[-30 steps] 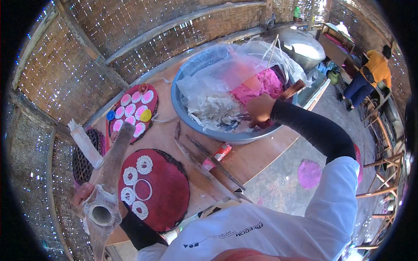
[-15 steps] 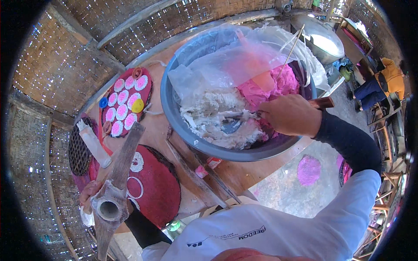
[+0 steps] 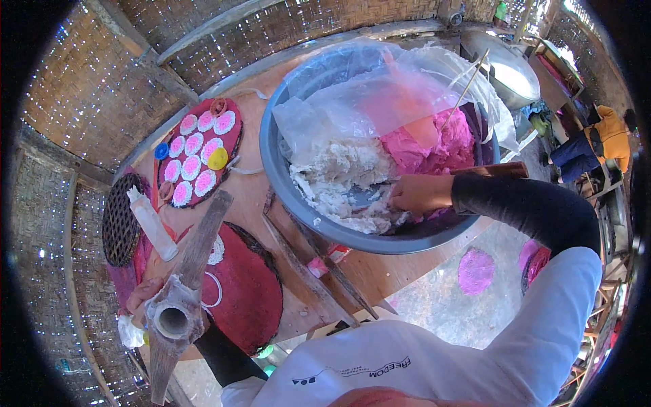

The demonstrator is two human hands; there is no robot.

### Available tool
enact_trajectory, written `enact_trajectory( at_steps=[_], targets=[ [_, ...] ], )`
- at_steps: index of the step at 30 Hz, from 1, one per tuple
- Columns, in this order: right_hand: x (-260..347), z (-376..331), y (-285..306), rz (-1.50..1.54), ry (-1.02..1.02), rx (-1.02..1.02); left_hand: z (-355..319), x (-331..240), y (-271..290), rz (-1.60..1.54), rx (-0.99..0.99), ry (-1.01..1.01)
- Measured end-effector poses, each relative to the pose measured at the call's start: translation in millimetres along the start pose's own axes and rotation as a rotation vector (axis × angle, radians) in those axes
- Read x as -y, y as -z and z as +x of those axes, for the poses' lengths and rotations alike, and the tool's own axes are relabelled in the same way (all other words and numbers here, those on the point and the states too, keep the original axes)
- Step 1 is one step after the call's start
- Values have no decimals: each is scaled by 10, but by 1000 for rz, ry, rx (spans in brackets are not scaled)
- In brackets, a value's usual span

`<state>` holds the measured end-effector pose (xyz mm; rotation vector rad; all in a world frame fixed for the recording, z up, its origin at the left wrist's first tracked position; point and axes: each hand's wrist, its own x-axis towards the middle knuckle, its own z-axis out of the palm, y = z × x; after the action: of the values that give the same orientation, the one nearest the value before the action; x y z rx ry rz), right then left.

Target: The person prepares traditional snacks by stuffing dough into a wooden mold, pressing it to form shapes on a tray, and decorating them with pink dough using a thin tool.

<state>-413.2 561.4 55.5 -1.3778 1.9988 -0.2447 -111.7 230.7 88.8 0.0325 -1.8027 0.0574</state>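
The right hand (image 3: 422,195) has shifted left into the white dough (image 3: 339,163) in the basin (image 3: 386,244); its fingers curl, their hold unclear; the left hand's (image 3: 144,293) fingers wrap the wooden tool (image 3: 193,263).

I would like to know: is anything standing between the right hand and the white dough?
Nothing visible: the right hand is inside the basin, at the edge of the white dough. The plastic sheet lies over the far part, beyond the hand.
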Motion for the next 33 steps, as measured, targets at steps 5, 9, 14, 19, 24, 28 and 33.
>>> enact_trajectory(
  at_steps=[5,9,14,19,24,28,33],
  targets=[
    [40,196,-139,-129,-18,-6,159,-207,-143,-63,-55,-81],
    [94,125,-151,157,-68,-111,4,-151,-207,15,-129,67],
    [186,30,-56,451,-195,-172,-213,36,-195,120,-204,247],
    [319,-164,78,428,-122,-289,10,-95,-281,-9,-280,67],
    [591,-460,110,283,-15,-524,-516,458,-14,-214,154,613],
    [1090,-783,240,-186,14,-830,88,-55,-228,-547,378,688],
    [1879,-943,249,-546,44,-1083,601,-253,-357,-746,451,702]
  ],
)
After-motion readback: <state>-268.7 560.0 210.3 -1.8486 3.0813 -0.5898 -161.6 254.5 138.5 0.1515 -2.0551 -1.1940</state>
